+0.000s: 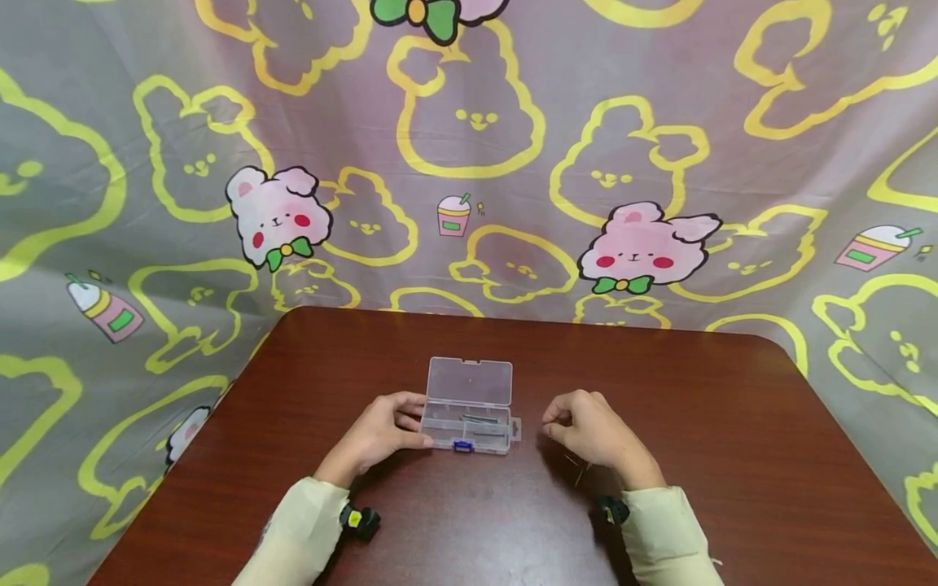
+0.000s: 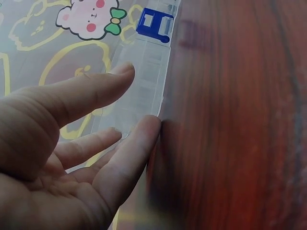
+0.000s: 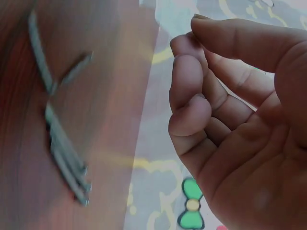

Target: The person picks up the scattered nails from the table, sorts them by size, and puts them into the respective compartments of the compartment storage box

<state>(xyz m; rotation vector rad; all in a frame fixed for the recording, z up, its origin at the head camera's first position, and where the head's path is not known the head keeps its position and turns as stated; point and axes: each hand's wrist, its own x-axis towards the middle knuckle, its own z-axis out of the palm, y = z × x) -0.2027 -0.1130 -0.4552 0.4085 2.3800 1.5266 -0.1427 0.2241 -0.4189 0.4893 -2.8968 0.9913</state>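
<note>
A clear plastic compartment box (image 1: 469, 423) with a blue latch (image 1: 463, 446) stands on the table, its lid (image 1: 470, 381) raised. Several thin grey metal pins (image 1: 479, 420) lie inside its right part. My left hand (image 1: 381, 431) holds the box's left end, thumb at the front corner and fingers round the side; the left wrist view shows fingertips at the box's lower corner. To the right of the box, my right hand (image 1: 593, 431) has curled fingers, thumb tip against the index finger, and nothing shows between them. Several more grey pins (image 3: 67, 158) lie on the table beneath that hand.
The dark red-brown wooden table (image 1: 733, 423) carries all of this. A cartoon-printed cloth (image 1: 469, 106) hangs behind and at both sides of it. Black straps with small devices (image 1: 361, 521) sit at both wrists, by the light sleeves.
</note>
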